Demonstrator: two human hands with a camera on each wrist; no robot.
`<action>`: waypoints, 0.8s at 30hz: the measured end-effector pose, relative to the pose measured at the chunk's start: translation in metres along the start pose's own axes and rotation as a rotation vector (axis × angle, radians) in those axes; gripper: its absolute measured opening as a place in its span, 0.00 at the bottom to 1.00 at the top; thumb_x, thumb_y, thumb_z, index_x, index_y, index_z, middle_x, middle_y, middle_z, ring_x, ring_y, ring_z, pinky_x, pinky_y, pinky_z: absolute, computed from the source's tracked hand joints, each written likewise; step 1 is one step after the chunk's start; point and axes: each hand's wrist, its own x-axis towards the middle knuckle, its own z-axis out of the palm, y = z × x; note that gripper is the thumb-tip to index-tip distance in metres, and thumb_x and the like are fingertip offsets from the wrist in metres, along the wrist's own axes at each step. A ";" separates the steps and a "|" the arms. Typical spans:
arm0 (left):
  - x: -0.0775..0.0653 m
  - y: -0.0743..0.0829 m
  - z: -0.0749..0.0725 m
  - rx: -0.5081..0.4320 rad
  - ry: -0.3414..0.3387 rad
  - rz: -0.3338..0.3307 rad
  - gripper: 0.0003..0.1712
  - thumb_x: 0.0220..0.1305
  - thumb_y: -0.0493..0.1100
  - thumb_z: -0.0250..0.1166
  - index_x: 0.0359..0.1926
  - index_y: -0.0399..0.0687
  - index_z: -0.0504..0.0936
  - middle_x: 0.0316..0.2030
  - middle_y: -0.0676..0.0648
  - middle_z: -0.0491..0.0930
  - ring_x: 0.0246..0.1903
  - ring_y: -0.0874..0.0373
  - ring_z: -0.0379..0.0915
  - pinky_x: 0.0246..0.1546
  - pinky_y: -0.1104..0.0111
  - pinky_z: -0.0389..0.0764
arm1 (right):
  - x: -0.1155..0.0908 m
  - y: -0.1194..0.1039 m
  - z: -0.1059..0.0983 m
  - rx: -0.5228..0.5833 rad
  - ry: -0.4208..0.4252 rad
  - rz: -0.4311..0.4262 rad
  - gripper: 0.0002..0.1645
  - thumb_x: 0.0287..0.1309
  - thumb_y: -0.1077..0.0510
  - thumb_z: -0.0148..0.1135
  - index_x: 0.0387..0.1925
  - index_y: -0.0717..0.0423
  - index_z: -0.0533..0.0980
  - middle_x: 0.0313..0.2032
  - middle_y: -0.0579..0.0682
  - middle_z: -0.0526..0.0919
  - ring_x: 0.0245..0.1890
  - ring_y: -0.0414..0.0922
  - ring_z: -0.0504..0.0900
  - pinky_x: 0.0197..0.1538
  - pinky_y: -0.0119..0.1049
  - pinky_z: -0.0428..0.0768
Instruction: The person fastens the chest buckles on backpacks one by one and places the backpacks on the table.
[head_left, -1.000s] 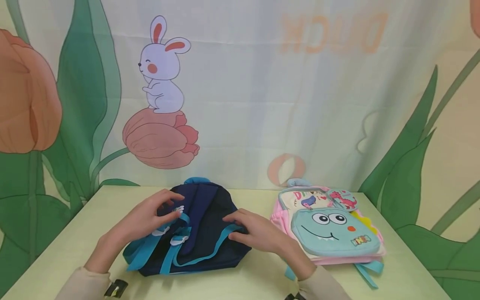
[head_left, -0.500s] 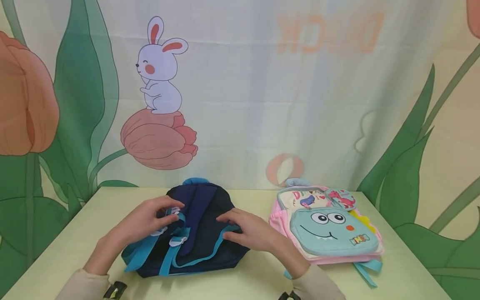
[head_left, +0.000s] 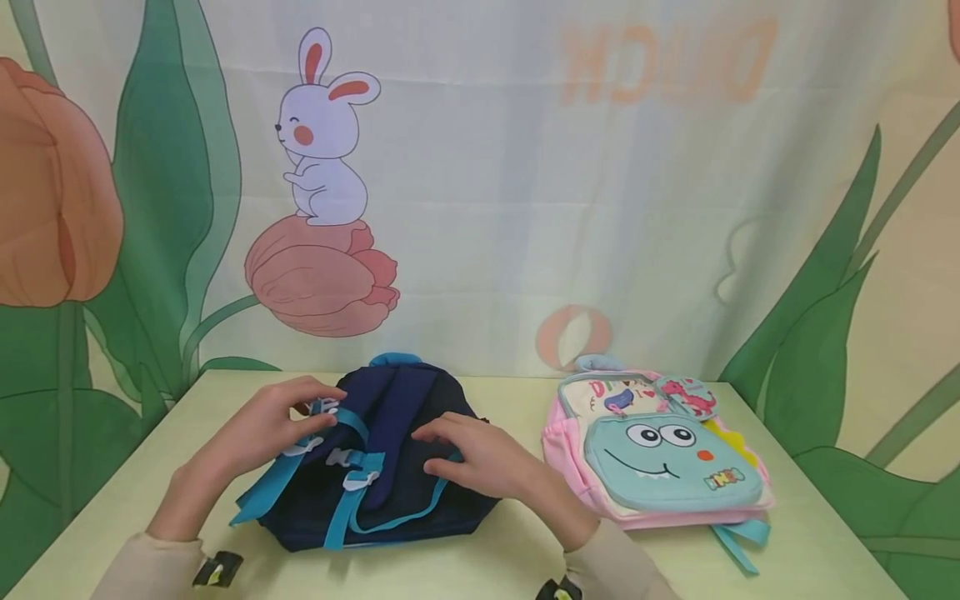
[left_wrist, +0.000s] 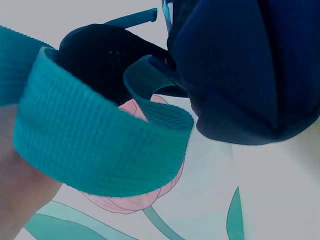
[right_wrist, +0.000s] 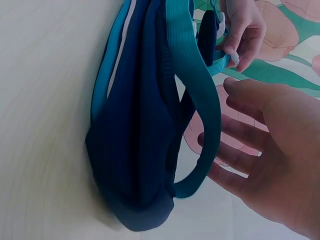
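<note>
A dark navy backpack (head_left: 450, 396) with teal webbing straps lies on the table, its shoulder straps facing up. My left hand (head_left: 262, 429) pinches a white buckle (head_left: 324, 408) on a teal strap (head_left: 352, 423) between thumb and fingers, over the bag's left side. A second pale buckle (head_left: 341, 457) rests on the bag, unheld. My right hand (head_left: 487, 454) hovers over the bag's right side, fingers relaxed and apart. In the right wrist view, a teal webbing loop (right_wrist: 210, 107) passes in front of its fingertips; whether they touch cannot be told. The left wrist view is mostly webbing (left_wrist: 100, 145).
A pink and light-blue backpack (head_left: 675, 467) with a cartoon face lies to the right, its teal straps (head_left: 738, 546) trailing toward the near edge. Pale yellow cloth covers the table (head_left: 187, 417). Behind it hangs a curtain (head_left: 465, 183) printed with a rabbit and tulips.
My left hand has moved left with the pinched buckle, drawing its strap outward. The other buckle now shows on the bag. My right hand has shifted slightly left, over the bag.
</note>
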 end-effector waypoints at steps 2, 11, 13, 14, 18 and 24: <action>0.000 -0.001 -0.002 0.012 0.006 -0.005 0.20 0.64 0.42 0.68 0.57 0.48 0.82 0.50 0.48 0.84 0.44 0.55 0.76 0.44 0.59 0.82 | 0.004 -0.002 0.001 -0.010 -0.004 -0.006 0.23 0.68 0.49 0.60 0.62 0.47 0.75 0.54 0.47 0.81 0.54 0.42 0.79 0.58 0.34 0.77; -0.002 -0.001 -0.005 0.118 0.052 -0.009 0.20 0.61 0.39 0.70 0.55 0.45 0.83 0.47 0.47 0.84 0.44 0.52 0.78 0.46 0.53 0.83 | 0.017 -0.013 0.010 -0.038 -0.035 0.000 0.21 0.68 0.47 0.60 0.60 0.43 0.76 0.54 0.43 0.81 0.52 0.39 0.80 0.54 0.29 0.78; -0.002 -0.001 -0.004 0.145 0.064 -0.004 0.20 0.60 0.40 0.71 0.55 0.45 0.83 0.46 0.47 0.84 0.44 0.51 0.79 0.46 0.53 0.83 | 0.019 -0.015 0.012 -0.044 -0.040 0.002 0.21 0.68 0.47 0.60 0.60 0.43 0.77 0.53 0.42 0.81 0.52 0.39 0.80 0.54 0.29 0.78; -0.002 -0.001 -0.004 0.159 0.070 -0.003 0.20 0.60 0.40 0.71 0.54 0.46 0.84 0.46 0.47 0.84 0.44 0.51 0.80 0.46 0.53 0.83 | 0.019 -0.016 0.012 -0.045 -0.043 0.003 0.20 0.68 0.47 0.60 0.60 0.42 0.77 0.53 0.42 0.81 0.52 0.39 0.81 0.54 0.30 0.78; -0.002 -0.001 -0.004 0.203 0.093 -0.011 0.20 0.60 0.40 0.71 0.54 0.47 0.83 0.46 0.46 0.84 0.44 0.49 0.80 0.47 0.51 0.83 | 0.022 -0.018 0.015 -0.057 -0.055 0.008 0.20 0.68 0.47 0.60 0.59 0.42 0.77 0.53 0.41 0.81 0.52 0.39 0.81 0.53 0.31 0.79; -0.005 -0.004 -0.005 0.245 0.129 -0.034 0.19 0.59 0.38 0.71 0.53 0.46 0.84 0.45 0.45 0.84 0.43 0.49 0.81 0.47 0.50 0.82 | 0.026 -0.019 0.020 -0.065 -0.068 0.005 0.19 0.68 0.47 0.59 0.58 0.43 0.78 0.52 0.40 0.81 0.49 0.37 0.81 0.51 0.28 0.79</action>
